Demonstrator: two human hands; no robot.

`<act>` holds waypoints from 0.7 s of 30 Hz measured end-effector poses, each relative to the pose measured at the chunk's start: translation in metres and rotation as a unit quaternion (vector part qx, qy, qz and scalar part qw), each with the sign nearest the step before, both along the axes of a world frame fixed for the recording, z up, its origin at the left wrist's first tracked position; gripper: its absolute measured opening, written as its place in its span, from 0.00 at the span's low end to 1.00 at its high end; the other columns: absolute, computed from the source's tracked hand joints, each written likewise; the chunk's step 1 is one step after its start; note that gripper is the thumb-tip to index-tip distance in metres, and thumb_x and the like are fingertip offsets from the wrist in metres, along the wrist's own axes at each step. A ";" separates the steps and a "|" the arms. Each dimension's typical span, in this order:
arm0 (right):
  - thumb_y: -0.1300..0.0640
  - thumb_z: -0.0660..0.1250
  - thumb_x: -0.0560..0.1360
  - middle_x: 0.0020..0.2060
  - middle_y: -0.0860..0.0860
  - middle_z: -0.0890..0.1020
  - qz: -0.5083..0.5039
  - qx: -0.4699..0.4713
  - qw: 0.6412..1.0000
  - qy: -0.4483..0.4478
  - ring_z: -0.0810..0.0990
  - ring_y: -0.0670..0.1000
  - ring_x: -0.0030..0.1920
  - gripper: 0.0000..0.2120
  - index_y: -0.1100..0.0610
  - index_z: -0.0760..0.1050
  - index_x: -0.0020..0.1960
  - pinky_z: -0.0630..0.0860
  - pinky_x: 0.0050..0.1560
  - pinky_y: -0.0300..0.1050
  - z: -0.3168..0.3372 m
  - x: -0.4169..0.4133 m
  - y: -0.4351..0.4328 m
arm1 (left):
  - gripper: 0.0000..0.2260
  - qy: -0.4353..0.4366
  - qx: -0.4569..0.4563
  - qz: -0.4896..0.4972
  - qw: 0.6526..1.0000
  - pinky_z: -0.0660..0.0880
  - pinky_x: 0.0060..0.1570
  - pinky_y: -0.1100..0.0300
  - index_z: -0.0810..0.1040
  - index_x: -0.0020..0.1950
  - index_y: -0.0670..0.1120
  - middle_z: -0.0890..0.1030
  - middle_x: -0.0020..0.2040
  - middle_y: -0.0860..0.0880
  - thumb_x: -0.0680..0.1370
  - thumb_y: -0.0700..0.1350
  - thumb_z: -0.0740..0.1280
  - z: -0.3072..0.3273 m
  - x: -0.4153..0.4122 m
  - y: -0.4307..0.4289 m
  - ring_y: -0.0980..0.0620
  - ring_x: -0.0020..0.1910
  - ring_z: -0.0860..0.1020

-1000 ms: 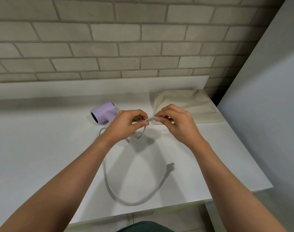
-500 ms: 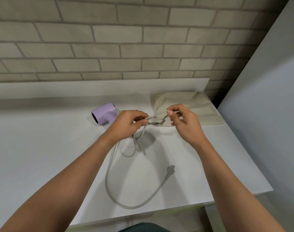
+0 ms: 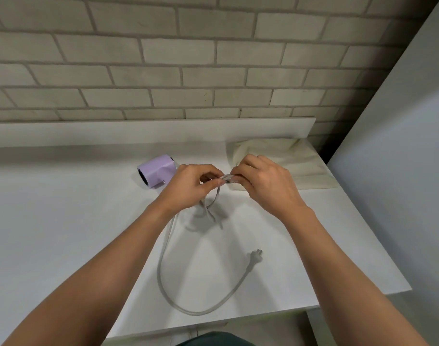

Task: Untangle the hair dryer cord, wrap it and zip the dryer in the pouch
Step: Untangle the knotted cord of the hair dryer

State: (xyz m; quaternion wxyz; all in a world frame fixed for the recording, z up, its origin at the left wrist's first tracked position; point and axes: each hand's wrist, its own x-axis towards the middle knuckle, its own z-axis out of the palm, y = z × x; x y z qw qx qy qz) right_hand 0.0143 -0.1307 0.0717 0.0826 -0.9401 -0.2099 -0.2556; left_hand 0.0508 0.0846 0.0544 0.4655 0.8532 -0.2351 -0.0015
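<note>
A lilac hair dryer (image 3: pixel 156 173) lies on the white table (image 3: pixel 63 221), its dark nozzle facing left. Its grey cord (image 3: pixel 163 265) runs from under my left hand in a long loop toward the front edge and ends in a plug (image 3: pixel 255 254). My left hand (image 3: pixel 192 187) and my right hand (image 3: pixel 262 182) are raised above the table, close together. Both pinch a bunched or knotted part of the cord between their fingertips. Two strands hang from that spot down to the table. A cream fabric pouch (image 3: pixel 303 168) lies flat behind my right hand.
A brick wall and a low white ledge (image 3: pixel 151 131) close off the back. A grey panel (image 3: pixel 400 171) stands along the right side. The table's front edge runs close under the cord loop.
The small open loop held between my hands half a second ago has drawn tight. My hands have come closer together. The plug and the long loop lie about where they were.
</note>
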 end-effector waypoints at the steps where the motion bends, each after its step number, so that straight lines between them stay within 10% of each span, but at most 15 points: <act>1: 0.48 0.66 0.82 0.45 0.45 0.79 0.001 0.026 1.000 0.004 0.78 0.51 0.44 0.07 0.49 0.81 0.52 0.73 0.30 0.47 0.001 -0.001 0.000 | 0.03 0.006 -0.011 0.001 1.000 0.79 0.45 0.64 0.86 0.51 0.50 0.86 0.43 0.57 0.79 0.45 0.73 -0.002 0.000 0.001 0.58 0.43 0.84; 5: 0.54 0.67 0.82 0.46 0.46 0.80 0.016 0.166 0.986 0.019 0.77 0.47 0.42 0.05 0.54 0.79 0.54 0.74 0.40 0.45 0.003 -0.004 -0.008 | 0.03 0.080 -0.073 0.022 0.994 0.85 0.45 0.49 0.85 0.52 0.48 0.86 0.47 0.51 0.79 0.45 0.73 -0.007 0.000 0.005 0.50 0.44 0.85; 11: 0.55 0.67 0.83 0.44 0.42 0.81 0.001 0.313 0.949 0.030 0.75 0.40 0.42 0.04 0.56 0.77 0.54 0.69 0.45 0.32 0.006 -0.009 -0.010 | 0.04 0.103 -0.109 0.015 0.989 0.84 0.44 0.53 0.80 0.55 0.51 0.79 0.53 0.48 0.84 0.48 0.66 -0.011 -0.003 -0.003 0.47 0.45 0.84; 16: 0.53 0.68 0.82 0.43 0.43 0.83 -0.026 0.459 0.887 0.054 0.81 0.50 0.40 0.03 0.52 0.78 0.54 0.78 0.44 0.42 0.010 -0.013 -0.016 | 0.05 0.050 -0.041 0.041 0.997 0.82 0.42 0.52 0.76 0.57 0.49 0.80 0.44 0.49 0.85 0.48 0.62 -0.017 -0.005 -0.008 0.50 0.37 0.83; 21: 0.53 0.67 0.82 0.46 0.43 0.83 -0.115 0.395 0.898 0.156 0.79 0.45 0.45 0.04 0.52 0.78 0.54 0.77 0.49 0.45 0.000 -0.008 -0.042 | 0.06 0.006 0.034 0.058 0.998 0.81 0.40 0.48 0.76 0.54 0.47 0.81 0.41 0.52 0.85 0.48 0.62 -0.016 -0.007 -0.012 0.52 0.33 0.82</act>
